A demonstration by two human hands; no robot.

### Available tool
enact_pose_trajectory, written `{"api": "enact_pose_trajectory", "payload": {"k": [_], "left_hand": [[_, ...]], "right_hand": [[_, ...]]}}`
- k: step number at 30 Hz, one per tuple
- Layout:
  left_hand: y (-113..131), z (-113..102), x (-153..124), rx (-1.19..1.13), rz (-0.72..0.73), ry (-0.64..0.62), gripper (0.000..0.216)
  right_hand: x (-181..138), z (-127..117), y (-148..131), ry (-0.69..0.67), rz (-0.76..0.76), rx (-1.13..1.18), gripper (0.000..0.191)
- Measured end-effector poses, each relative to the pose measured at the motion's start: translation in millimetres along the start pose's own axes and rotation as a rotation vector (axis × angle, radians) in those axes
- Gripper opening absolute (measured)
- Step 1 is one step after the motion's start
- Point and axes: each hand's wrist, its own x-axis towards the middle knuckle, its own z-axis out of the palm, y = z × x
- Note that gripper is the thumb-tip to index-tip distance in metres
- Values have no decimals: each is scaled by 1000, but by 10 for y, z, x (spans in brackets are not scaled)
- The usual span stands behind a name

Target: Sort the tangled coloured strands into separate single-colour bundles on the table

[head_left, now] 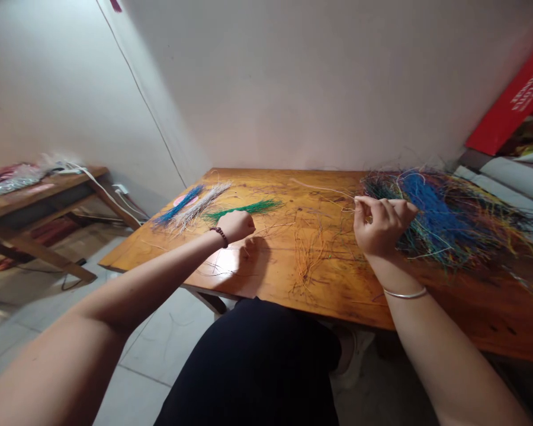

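Observation:
My right hand (379,222) is raised over the table, thumb and fingers pinched on a thin pale-orange wire (324,187) that trails to the left. Closed into a fist, my left hand (237,226) is at the near side of a bundle of green wires (262,206); what it holds, if anything, is hidden. Left of it lie a bundle of white wires (202,206) and a bundle of blue wires (177,207). Loose orange wires (306,260) are spread on the tabletop between my hands. A large tangled heap of mixed-colour wires (439,213) lies beyond and right of my right hand.
The wooden table (266,284) stands against a pale wall (315,89). A red box (510,100) and grey rolls (510,177) are at the right edge. To the left is another wooden table (39,198) with plastic bags and a white cable (98,180).

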Motion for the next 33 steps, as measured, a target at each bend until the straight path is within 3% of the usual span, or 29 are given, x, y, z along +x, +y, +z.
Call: {"api": "enact_pose_trajectory", "payload": {"k": [7, 22, 28, 33], "left_hand": [[60, 125, 121, -8, 16, -82, 28], [91, 214, 195, 121, 71, -102, 38], [70, 152, 244, 170, 95, -128, 35], [16, -33, 214, 226, 103, -120, 30]], "right_hand": [[3, 16, 42, -31, 26, 1, 26], [26, -16, 29, -32, 51, -8, 29], [31, -21, 17, -40, 64, -2, 29], [29, -7, 21, -44, 74, -7, 29]]}}
